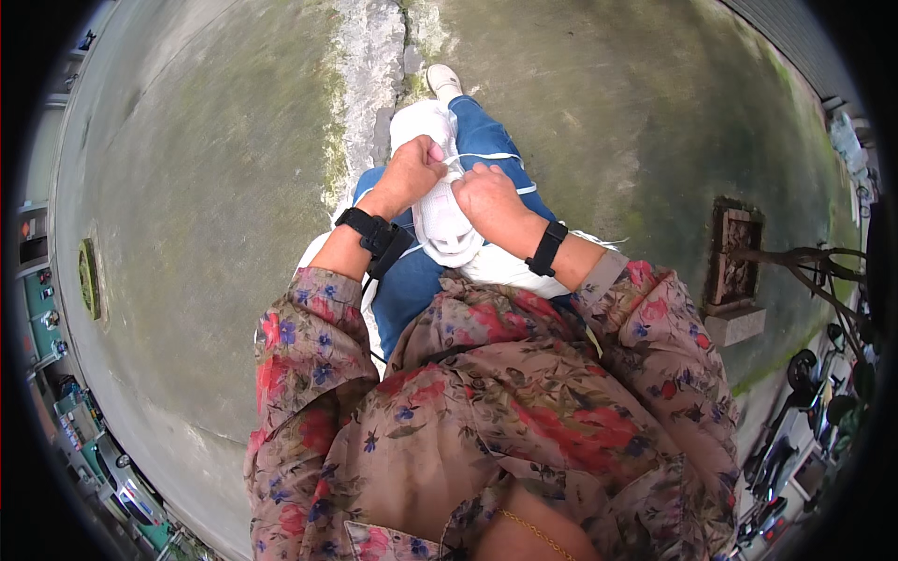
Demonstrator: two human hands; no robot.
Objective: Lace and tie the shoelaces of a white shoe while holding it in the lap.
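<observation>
A white shoe lies in my lap, its toe end toward me. Over its upper part my left hand is closed, thumb and fingers pinching a white shoelace. My right hand is curled closed against the right side of the shoe, close to the left fingertips; whatever lies inside its fingers is hidden. The lace runs from between the hands across my right thigh in blue jeans. Another white item sits just beyond the shoe, partly covered by my left hand.
White material is bunched on my lap under the shoe. A strip of rough pale concrete crosses the mossy ground ahead. To the right stand a brick-edged planter with a bare-stemmed plant and parked motorbikes. Parked vehicles are at lower left.
</observation>
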